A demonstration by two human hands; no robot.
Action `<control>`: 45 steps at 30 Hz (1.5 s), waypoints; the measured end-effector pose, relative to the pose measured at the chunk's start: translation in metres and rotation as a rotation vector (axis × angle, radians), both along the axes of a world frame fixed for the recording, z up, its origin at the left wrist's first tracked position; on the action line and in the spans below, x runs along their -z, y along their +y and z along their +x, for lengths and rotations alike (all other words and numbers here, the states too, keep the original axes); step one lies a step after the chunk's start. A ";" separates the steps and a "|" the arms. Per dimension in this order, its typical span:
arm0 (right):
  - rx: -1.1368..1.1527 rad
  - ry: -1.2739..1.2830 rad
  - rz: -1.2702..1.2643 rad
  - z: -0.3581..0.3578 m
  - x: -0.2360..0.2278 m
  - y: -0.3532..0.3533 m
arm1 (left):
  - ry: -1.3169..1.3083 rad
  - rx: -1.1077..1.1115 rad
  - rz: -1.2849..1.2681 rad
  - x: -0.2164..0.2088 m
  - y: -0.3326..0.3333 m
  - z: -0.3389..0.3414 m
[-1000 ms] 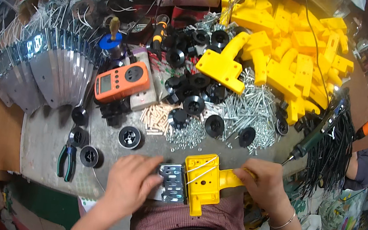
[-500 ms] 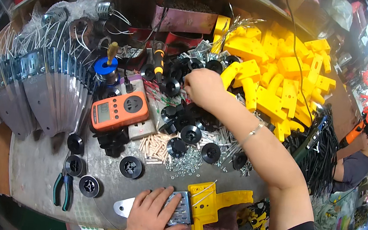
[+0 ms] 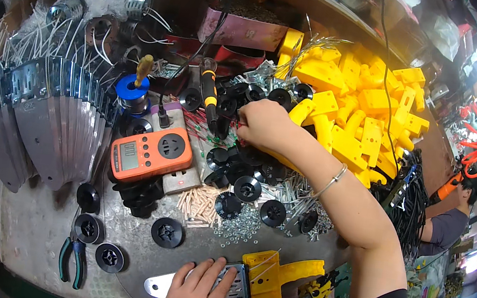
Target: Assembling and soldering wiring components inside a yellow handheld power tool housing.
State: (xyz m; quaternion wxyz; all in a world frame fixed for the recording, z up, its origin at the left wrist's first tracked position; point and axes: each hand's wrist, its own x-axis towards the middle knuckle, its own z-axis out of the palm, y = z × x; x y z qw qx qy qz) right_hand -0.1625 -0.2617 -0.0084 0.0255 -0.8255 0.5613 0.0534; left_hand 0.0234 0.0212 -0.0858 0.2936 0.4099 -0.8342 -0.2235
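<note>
My left hand (image 3: 197, 292) lies across a silvery metal plate with a perforated metal bracket (image 3: 238, 289), holding it down at the table's front, fingers over it and thumb along its near edge. A yellow plastic handle shell (image 3: 267, 278), with two thin white wires across it, joins the bracket's right end. Farther off, my right hand (image 3: 263, 125) reaches into a heap of black plastic knobs and thin red wires (image 3: 194, 119). Its fingers are bent together at the heap; whatever they hold is hidden. A black knob (image 3: 247, 188) lies just nearer than that hand.
Yellow handle shells (image 3: 372, 107) are heaped at the back right. An orange power meter (image 3: 152, 154), a screwdriver (image 3: 208, 93) and a solder spool (image 3: 131, 94) stand left of centre. Metal plates (image 3: 41, 121) line the left; pliers (image 3: 72, 263) lie nearer. A person (image 3: 447, 227) sits at right.
My right hand stays at the heap, its fingers slightly lower and more bent. My left hand keeps its place on the metal plate. The whole view has shifted a little.
</note>
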 end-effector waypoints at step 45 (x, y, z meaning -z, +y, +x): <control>0.137 -1.269 0.791 -0.057 -0.018 0.234 | 1.032 -0.077 0.612 -0.061 -0.032 -0.051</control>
